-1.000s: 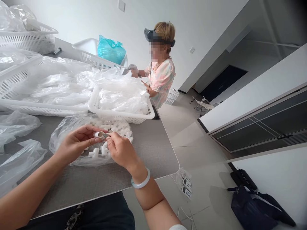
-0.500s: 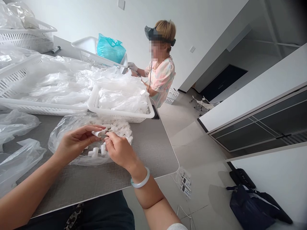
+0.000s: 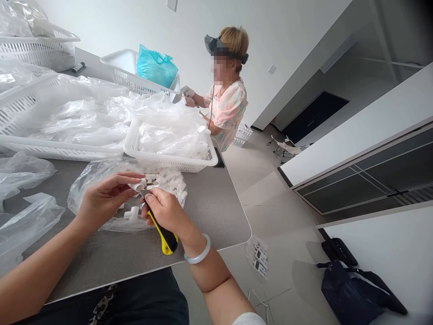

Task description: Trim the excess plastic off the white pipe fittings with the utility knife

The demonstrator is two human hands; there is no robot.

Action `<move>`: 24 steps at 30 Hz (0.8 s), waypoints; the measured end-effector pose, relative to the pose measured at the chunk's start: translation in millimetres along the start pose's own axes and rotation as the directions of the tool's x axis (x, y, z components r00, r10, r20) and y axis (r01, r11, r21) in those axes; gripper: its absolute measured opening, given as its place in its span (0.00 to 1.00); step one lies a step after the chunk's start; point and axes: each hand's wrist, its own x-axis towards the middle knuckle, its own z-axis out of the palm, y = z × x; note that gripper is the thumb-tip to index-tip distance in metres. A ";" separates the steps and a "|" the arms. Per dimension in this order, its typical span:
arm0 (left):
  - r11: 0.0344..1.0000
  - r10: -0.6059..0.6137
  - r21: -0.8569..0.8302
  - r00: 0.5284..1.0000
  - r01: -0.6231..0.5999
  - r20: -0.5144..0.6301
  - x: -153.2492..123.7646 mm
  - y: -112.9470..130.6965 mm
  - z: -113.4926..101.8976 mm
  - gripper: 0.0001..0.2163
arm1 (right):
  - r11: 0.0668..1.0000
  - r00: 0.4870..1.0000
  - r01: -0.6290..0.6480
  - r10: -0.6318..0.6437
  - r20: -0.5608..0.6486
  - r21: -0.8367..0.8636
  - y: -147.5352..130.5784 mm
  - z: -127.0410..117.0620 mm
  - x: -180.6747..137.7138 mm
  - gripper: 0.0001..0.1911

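Note:
My left hand (image 3: 103, 198) pinches a small white plastic pipe fitting (image 3: 137, 185) between thumb and fingers, just above a clear bag with several white fittings (image 3: 162, 183) on the grey table (image 3: 209, 203). My right hand (image 3: 165, 210) is closed round a knife-like tool with a black and yellow handle (image 3: 162, 232); its tip meets the fitting's end. A pale bangle (image 3: 199, 255) sits on my right wrist.
White baskets filled with clear plastic bags (image 3: 169, 140) stand behind my hands. More bags (image 3: 23, 216) lie at the left. A person in a headset (image 3: 226, 95) works at the table's far end by a teal bag (image 3: 156, 67). A dark bag (image 3: 355, 289) lies on the floor.
My right hand has turned so the tool's black and yellow handle now shows below the palm. Both hands stay together at the fitting. The view has shifted slightly.

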 end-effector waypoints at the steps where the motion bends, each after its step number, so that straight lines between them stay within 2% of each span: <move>1: 1.000 0.005 0.002 1.000 -0.005 -0.007 -0.4 -0.1 0.9 0.06 | 0.999 1.000 -0.013 0.013 0.007 0.034 -1.2 0.3 -0.1 0.11; 10: 0.999 0.022 0.031 0.998 -0.020 -0.056 -3.9 -1.8 4.3 0.10 | 0.946 0.993 -0.068 0.034 0.113 0.317 -0.2 3.4 5.0 0.16; 17: 0.998 0.050 0.041 0.996 -0.047 -0.068 -4.5 -0.1 5.4 0.10 | 0.905 0.985 -0.109 0.042 0.168 0.411 6.3 6.1 10.2 0.14; 24: 0.994 0.056 0.098 0.997 -0.050 -0.054 -5.3 -0.7 5.9 0.11 | 0.812 0.958 -0.243 0.117 0.260 0.531 -3.9 9.6 9.2 0.15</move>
